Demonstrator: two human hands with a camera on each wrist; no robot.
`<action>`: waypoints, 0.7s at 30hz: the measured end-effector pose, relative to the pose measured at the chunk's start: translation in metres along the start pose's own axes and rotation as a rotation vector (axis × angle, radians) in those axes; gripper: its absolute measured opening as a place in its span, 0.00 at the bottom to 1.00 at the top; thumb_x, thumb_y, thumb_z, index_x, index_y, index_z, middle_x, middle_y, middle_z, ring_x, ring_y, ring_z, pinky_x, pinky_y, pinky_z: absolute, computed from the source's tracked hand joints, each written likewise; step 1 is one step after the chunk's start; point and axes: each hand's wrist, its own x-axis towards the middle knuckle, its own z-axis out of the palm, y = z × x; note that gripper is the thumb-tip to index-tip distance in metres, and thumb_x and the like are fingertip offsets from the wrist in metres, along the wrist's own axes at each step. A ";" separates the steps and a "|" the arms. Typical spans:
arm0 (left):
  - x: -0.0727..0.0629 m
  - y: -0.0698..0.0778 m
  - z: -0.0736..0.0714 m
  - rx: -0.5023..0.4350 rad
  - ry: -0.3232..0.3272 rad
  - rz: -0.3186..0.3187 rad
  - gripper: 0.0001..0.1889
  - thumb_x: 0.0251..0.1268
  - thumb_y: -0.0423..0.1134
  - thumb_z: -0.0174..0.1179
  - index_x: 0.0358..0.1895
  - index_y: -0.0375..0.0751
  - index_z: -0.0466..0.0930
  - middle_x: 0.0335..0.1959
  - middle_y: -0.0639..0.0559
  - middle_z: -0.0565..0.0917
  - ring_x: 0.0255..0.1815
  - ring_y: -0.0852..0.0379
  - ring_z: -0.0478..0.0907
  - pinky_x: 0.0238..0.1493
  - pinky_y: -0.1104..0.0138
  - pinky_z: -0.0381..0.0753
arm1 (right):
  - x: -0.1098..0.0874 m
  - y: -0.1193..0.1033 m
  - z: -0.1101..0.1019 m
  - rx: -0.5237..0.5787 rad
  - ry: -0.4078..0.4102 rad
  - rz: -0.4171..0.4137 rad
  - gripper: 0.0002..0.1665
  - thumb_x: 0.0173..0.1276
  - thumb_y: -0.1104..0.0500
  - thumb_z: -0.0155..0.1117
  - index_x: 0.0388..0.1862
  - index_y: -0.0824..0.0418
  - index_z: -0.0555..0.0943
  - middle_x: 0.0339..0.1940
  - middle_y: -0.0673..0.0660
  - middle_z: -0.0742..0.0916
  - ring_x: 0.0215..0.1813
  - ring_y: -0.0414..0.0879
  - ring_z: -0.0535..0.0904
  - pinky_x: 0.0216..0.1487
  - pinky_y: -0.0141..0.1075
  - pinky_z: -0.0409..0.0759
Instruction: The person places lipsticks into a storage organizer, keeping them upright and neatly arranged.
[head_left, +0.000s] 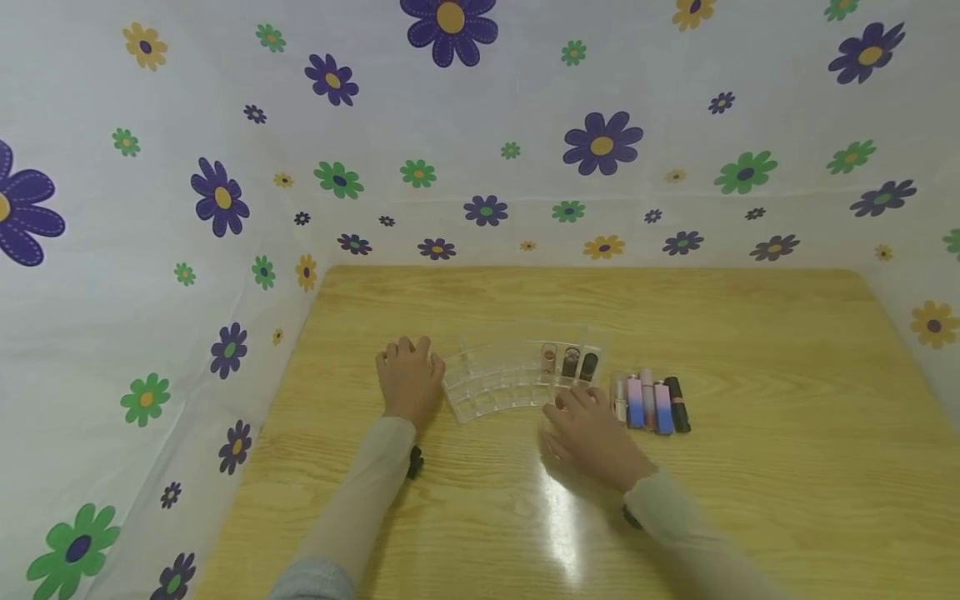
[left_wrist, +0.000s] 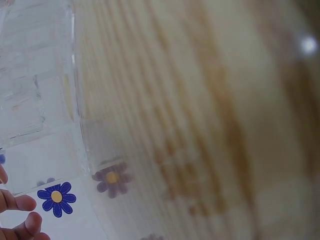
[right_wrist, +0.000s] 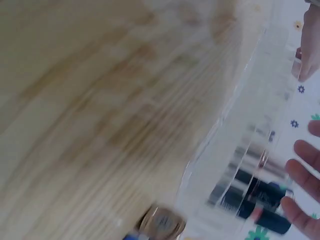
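Both hands [head_left: 410, 382] [head_left: 594, 435] at a clear tray [head_left: 498, 358], tabletop [head_left: 765, 333].
Head: left hand beside tray's left end, right hand at its front right edge; three tubes [head_left: 572, 363] sit in its back right part, five tubes [head_left: 648, 403] side by side just right of it. Left wrist: thumb and fingers bent, apart; touching tray, cannot tell. Right wrist: fingers [right_wrist: 304, 176] spread loosely near the tray's tubes.

My left wrist view crops the left hand [head_left: 408, 383] to a few fingers, cuts off the clear tray [left_wrist: 76, 90] and blurs the counter [left_wrist: 150, 100]. In the right, the palm of the right hand [head_left: 596, 437] is out of frame, a gold-rimmed cap [right_wrist: 162, 222] is clipped below, and I can't read the dark tubes [right_wrist: 267, 220].
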 end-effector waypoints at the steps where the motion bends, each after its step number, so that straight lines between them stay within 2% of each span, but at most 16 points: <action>1: 0.000 0.000 0.000 0.000 0.000 0.002 0.17 0.65 0.45 0.45 0.49 0.41 0.76 0.34 0.44 0.75 0.40 0.44 0.71 0.47 0.51 0.68 | -0.003 0.003 -0.002 0.012 0.007 -0.014 0.17 0.56 0.49 0.66 0.41 0.55 0.77 0.38 0.53 0.82 0.44 0.50 0.78 0.47 0.46 0.76; 4: -0.001 -0.002 0.003 0.005 -0.002 0.005 0.17 0.66 0.46 0.43 0.49 0.41 0.76 0.34 0.44 0.75 0.40 0.44 0.71 0.47 0.51 0.69 | -0.014 0.014 -0.008 0.036 0.049 -0.041 0.16 0.56 0.51 0.64 0.42 0.56 0.77 0.38 0.54 0.82 0.42 0.50 0.78 0.46 0.45 0.75; 5: 0.000 -0.003 0.003 0.006 -0.001 0.005 0.17 0.66 0.46 0.43 0.49 0.42 0.76 0.34 0.44 0.75 0.40 0.44 0.71 0.48 0.51 0.69 | -0.017 0.019 -0.011 0.031 0.067 -0.051 0.15 0.59 0.51 0.60 0.42 0.57 0.78 0.37 0.54 0.82 0.41 0.50 0.79 0.46 0.45 0.76; 7: 0.000 -0.003 0.004 0.005 -0.003 0.004 0.17 0.66 0.46 0.43 0.49 0.42 0.76 0.34 0.45 0.75 0.40 0.44 0.71 0.48 0.51 0.69 | -0.025 0.028 -0.014 0.034 0.095 -0.061 0.16 0.67 0.50 0.50 0.42 0.59 0.78 0.36 0.55 0.82 0.39 0.50 0.78 0.44 0.45 0.76; 9: 0.000 -0.004 0.005 0.002 -0.004 0.004 0.17 0.66 0.46 0.43 0.49 0.42 0.76 0.35 0.45 0.75 0.40 0.44 0.71 0.48 0.51 0.69 | -0.034 0.038 -0.017 0.028 0.121 -0.069 0.22 0.72 0.49 0.38 0.41 0.60 0.78 0.35 0.56 0.82 0.38 0.51 0.78 0.43 0.46 0.76; 16: 0.000 -0.003 0.004 -0.002 0.028 0.015 0.17 0.65 0.45 0.44 0.48 0.41 0.76 0.34 0.44 0.75 0.38 0.44 0.71 0.47 0.51 0.69 | -0.061 0.074 -0.026 0.014 0.127 -0.040 0.22 0.72 0.49 0.41 0.39 0.62 0.78 0.33 0.58 0.82 0.37 0.53 0.80 0.41 0.49 0.77; 18: 0.000 -0.003 0.005 0.000 0.037 0.018 0.17 0.65 0.45 0.44 0.48 0.41 0.76 0.34 0.44 0.75 0.38 0.45 0.70 0.47 0.51 0.69 | -0.067 0.083 -0.027 0.016 0.137 -0.021 0.30 0.74 0.47 0.31 0.38 0.64 0.79 0.33 0.59 0.83 0.37 0.54 0.80 0.40 0.49 0.77; 21: 0.000 -0.003 0.006 -0.002 0.045 0.022 0.17 0.65 0.45 0.44 0.48 0.41 0.76 0.33 0.45 0.75 0.37 0.45 0.70 0.46 0.51 0.69 | -0.075 0.096 -0.027 0.016 0.129 0.015 0.28 0.74 0.48 0.35 0.38 0.65 0.80 0.33 0.60 0.83 0.37 0.55 0.80 0.40 0.51 0.77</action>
